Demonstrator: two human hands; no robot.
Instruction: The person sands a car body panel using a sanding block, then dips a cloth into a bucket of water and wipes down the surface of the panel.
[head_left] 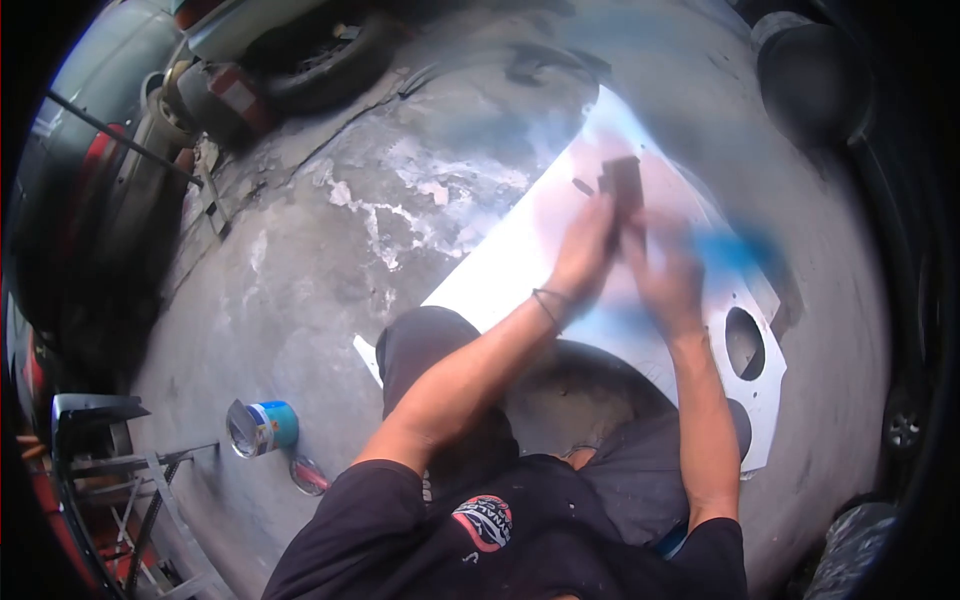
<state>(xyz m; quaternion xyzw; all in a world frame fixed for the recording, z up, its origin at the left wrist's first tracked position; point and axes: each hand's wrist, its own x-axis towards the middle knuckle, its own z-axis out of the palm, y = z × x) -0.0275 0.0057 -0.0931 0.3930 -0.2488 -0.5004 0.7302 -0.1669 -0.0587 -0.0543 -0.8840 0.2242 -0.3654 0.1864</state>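
A white car body panel [500,255] with pinkish patches and a round cut-out lies on the floor before my knees. Over its upper part is a dark flat block [622,185], probably a sanding block. My left hand [587,245] is closed at the block's lower left side, with a thin band on the wrist. Blurred by motion, my right hand [668,268] is close beside it on the right; its fingertips reach toward the block's lower end, and I cannot tell whether they grip it. A small dark mark [583,187] shows left of the block.
A blue can [262,428] stands on the floor at left, near a red-rimmed round item [309,476]. A metal frame [150,490] is at lower left. Tyres [325,70] lie at upper left. A dark round object [815,85] is at upper right.
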